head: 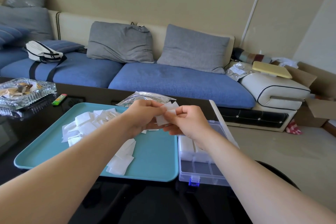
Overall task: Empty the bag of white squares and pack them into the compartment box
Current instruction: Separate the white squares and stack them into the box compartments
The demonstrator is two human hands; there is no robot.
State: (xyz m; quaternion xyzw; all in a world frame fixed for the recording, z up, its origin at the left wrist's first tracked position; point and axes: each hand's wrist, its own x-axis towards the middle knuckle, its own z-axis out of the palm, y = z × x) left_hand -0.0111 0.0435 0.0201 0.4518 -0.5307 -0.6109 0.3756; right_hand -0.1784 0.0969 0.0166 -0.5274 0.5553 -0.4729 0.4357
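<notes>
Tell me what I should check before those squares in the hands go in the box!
1. Grip: left hand and right hand both pinch the white squares. Ok.
2. Stack neat: the squares fan out at different angles. Not ok.
3. Lid of the compartment box open: it stands up. Ok.
4. Room in the box: near compartments look empty; the far row holds white pieces. Ok.
5. Bag emptied: it lies behind the tray, inside hidden. Cannot tell.
6. Nothing left over: loose squares lie on the tray. Not ok.
</notes>
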